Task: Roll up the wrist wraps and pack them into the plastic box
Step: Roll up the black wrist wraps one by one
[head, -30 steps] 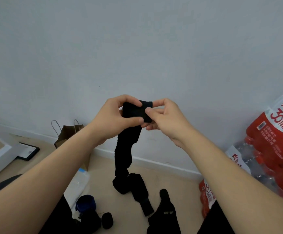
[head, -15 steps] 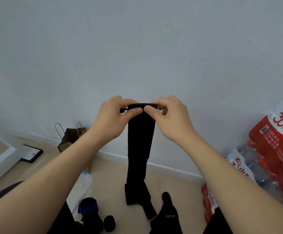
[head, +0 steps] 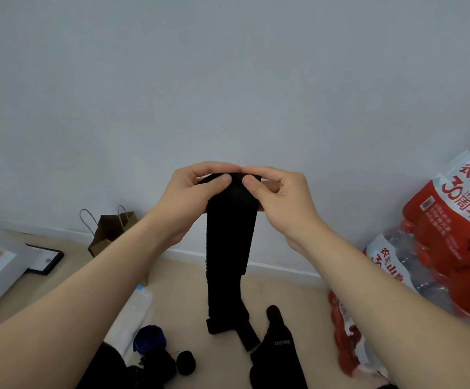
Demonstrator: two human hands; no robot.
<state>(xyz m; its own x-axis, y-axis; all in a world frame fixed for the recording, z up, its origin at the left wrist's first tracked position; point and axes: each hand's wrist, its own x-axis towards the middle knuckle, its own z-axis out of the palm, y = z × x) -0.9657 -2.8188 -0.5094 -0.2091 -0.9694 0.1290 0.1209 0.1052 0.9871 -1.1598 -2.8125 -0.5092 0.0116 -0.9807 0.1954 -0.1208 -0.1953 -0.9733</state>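
Note:
A long black wrist wrap (head: 229,248) hangs straight down in front of the wall, its free end just above the floor. My left hand (head: 191,197) and my right hand (head: 278,197) pinch its top end between thumbs and fingers, thumbs side by side on a small started roll. A rolled blue wrap (head: 149,338) and a small black roll (head: 186,362) lie on the floor below left. A clear plastic box (head: 134,313) lies beside them, partly hidden by my left forearm.
A black garment with white lettering (head: 277,357) lies on the floor at bottom centre. Red shrink-wrapped packs of water bottles (head: 450,248) are stacked at the right. A brown paper bag (head: 107,230) and a dark tablet (head: 44,261) stand by the wall at left.
The wrap has straightened out and now hangs flat and wide; its lower end has lifted off the heap on the floor. My thumbs have closed together on the top edge.

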